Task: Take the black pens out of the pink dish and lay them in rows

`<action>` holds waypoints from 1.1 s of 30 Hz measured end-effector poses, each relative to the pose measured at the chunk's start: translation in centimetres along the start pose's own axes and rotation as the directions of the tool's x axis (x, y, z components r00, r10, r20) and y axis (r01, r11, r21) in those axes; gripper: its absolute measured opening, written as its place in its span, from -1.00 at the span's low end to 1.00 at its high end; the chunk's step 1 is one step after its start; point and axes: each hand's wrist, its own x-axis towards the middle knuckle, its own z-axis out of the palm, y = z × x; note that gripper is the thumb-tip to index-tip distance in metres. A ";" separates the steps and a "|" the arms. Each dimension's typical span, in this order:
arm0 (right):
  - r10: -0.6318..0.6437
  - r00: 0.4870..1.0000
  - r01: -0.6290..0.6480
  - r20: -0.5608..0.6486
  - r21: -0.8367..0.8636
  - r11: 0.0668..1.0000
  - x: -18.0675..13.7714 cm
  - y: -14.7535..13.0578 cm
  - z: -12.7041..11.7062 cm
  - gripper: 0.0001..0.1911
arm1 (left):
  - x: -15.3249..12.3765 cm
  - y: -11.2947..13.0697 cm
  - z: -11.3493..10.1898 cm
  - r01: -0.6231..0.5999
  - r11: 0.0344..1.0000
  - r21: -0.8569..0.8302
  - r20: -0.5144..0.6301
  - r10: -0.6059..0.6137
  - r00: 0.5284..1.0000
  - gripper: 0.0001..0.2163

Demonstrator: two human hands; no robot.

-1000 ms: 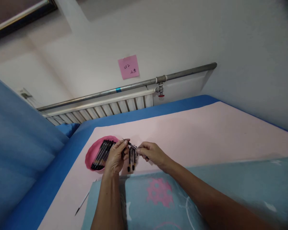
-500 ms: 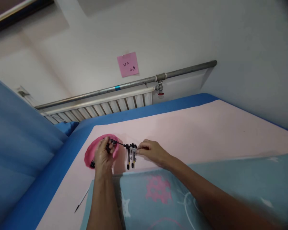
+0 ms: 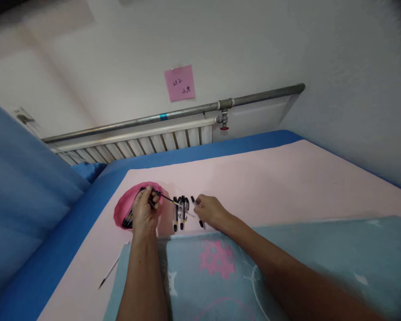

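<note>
My left hand (image 3: 143,215) rests over a pink dish (image 3: 123,208) that holds several black pens, fingers closed around a thin pen refill (image 3: 168,198) that points right. My right hand (image 3: 210,211) lies on the pink sheet (image 3: 270,178) with its fingers closed on a black pen (image 3: 196,209) held against the sheet. Between the two hands, a few black pens (image 3: 180,212) lie side by side on the sheet.
A light blue blanket (image 3: 287,267) with pink and white prints covers my lap side. A thin white refill (image 3: 109,272) lies on the sheet at lower left. A radiator (image 3: 137,145), a metal pipe (image 3: 254,97) and a pink sticky note (image 3: 180,83) are on the wall.
My hands have come apart. The left hand went to the pink dish with the thin refill. The right hand lowered a black pen onto the sheet beside the row of pens.
</note>
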 end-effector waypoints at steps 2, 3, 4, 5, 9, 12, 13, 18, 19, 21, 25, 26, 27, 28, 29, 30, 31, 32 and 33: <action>-0.007 1.000 0.007 -0.006 -0.019 1.000 0.2 -0.2 0.2 -0.78 | -0.1 -0.2 0.0 -0.011 1.000 0.020 0.014 0.011 1.000 -0.80; -0.008 1.000 0.008 -0.002 -0.024 1.000 0.3 -0.4 0.2 -0.79 | -0.1 -0.3 0.1 -0.014 1.000 0.028 0.019 0.014 1.000 -0.80; -0.007 1.000 0.007 0.004 -0.027 1.000 0.3 -0.6 0.3 -0.79 | -0.2 -0.3 0.1 -0.015 0.999 0.037 0.021 0.014 1.000 -0.80; -0.008 1.000 0.008 0.011 -0.028 1.000 0.3 -0.8 0.3 -0.79 | -0.3 -0.3 0.1 -0.011 0.999 0.046 0.021 0.010 1.000 -0.79; -0.025 0.999 0.025 0.036 -0.004 1.000 0.2 -1.4 0.2 -0.81 | -0.6 -0.3 0.5 0.025 0.996 0.084 0.021 -0.027 0.999 -0.76; -0.022 0.999 0.018 0.039 0.098 0.995 -0.1 -1.5 -0.2 -0.86 | -0.9 -0.3 0.8 0.055 0.989 0.136 0.058 -0.064 0.996 -0.73; -0.013 0.999 0.006 0.037 0.161 0.987 -0.2 -1.4 -0.4 -0.88 | -1.1 -0.4 0.9 0.064 0.983 0.170 0.076 -0.078 0.994 -0.73; -0.133 0.980 0.032 0.147 0.545 0.838 -0.9 -1.7 -1.6 -0.80 | -1.9 -1.5 1.8 0.081 0.939 0.334 0.164 -0.142 0.976 -0.75; -0.174 0.969 0.040 0.176 0.584 0.811 -1.0 -1.8 -1.8 -0.79 | -2.0 -1.8 2.0 0.084 0.933 0.350 0.168 -0.151 0.974 -0.76; -0.218 0.953 0.042 0.211 0.621 0.783 -1.3 -2.0 -2.2 -0.82 | -2.2 -2.3 2.3 0.093 0.925 0.368 0.166 -0.164 0.972 -0.76; -0.132 0.965 -0.043 0.225 0.637 0.770 -1.4 -1.9 -2.5 -0.92 | -2.2 -2.7 2.3 0.117 0.924 0.365 0.149 -0.182 0.972 -0.76; -0.075 0.972 -0.084 0.224 0.627 0.775 -1.3 -1.8 -2.6 -0.93 | -2.1 -2.6 2.2 0.127 0.925 0.359 0.134 -0.186 0.973 -0.75; -0.014 0.975 -0.126 0.222 0.603 0.787 -1.2 -1.7 -2.5 -0.92 | -2.0 -2.5 2.2 0.139 0.925 0.353 0.119 -0.192 0.974 -0.75; 0.043 0.975 -0.162 0.218 0.561 0.812 -1.1 -1.6 -2.5 -0.91 | -2.0 -2.4 2.1 0.151 0.925 0.349 0.109 -0.200 0.974 -0.74; 0.091 0.973 -0.189 0.212 0.507 0.841 -1.0 -1.6 -2.4 -0.90 | -1.9 -2.3 2.0 0.164 0.923 0.349 0.104 -0.212 0.972 -0.74; 0.125 0.971 -0.207 0.205 0.449 0.869 -1.0 -1.5 -2.3 -0.89 | -2.0 -2.2 2.0 0.176 0.919 0.352 0.107 -0.227 0.968 -0.74; 0.146 0.969 -0.216 0.199 0.399 0.891 -0.9 -1.5 -2.2 -0.88 | -2.0 -2.1 2.0 0.191 0.915 0.356 0.110 -0.244 0.964 -0.75; 0.156 0.969 -0.219 0.194 0.362 0.906 -0.8 -1.6 -2.0 -0.87 | -2.0 -2.1 2.0 0.204 0.911 0.359 0.113 -0.260 0.959 -0.76; 0.159 0.969 -0.218 0.192 0.341 0.915 -0.8 -1.6 -1.8 -0.86 | -2.1 -2.1 2.1 0.217 0.906 0.362 0.115 -0.275 0.955 -0.78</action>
